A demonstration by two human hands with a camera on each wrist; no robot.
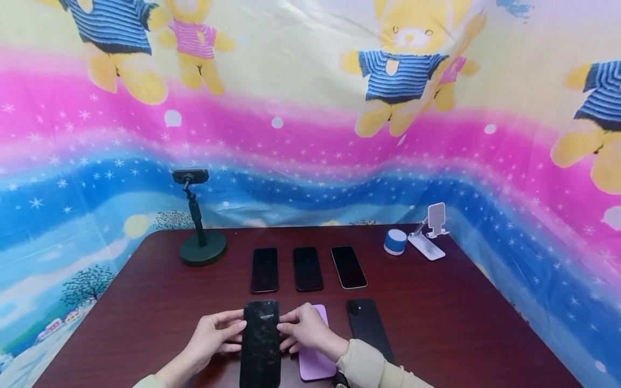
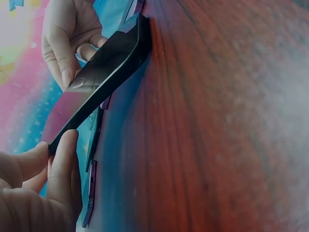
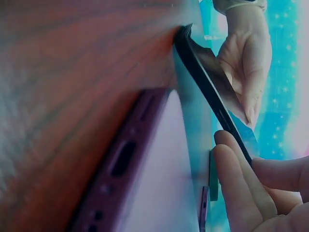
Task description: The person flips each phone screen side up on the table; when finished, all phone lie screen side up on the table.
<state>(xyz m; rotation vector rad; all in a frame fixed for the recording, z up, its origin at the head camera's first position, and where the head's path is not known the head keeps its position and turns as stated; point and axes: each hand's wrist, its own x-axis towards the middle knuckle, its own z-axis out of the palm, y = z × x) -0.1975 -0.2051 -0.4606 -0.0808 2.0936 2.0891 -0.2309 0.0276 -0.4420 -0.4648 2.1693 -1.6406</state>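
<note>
Between both hands a dark smartphone (image 1: 261, 345) with a glossy, smudged face is held tilted, its far end raised above the table. My left hand (image 1: 208, 337) pinches its left edge between thumb and fingers. On the right edge my right hand (image 1: 310, 330) pinches it likewise, as the right wrist view shows with the phone's side (image 3: 205, 79). Beneath the right hand, partly hidden, lies a pink-purple phone (image 1: 316, 364) on the table. Whether the held phone's near end (image 2: 142, 36) touches the tabletop, I cannot tell.
A black phone (image 1: 370, 326) lies camera side up, partly behind the right sleeve. Farther back lie three dark-screened phones (image 1: 264, 269). A dark round-based stand (image 1: 202, 250) is at back left; a blue-white cylinder (image 1: 395, 243) and white phone stand (image 1: 435, 218) are at back right.
</note>
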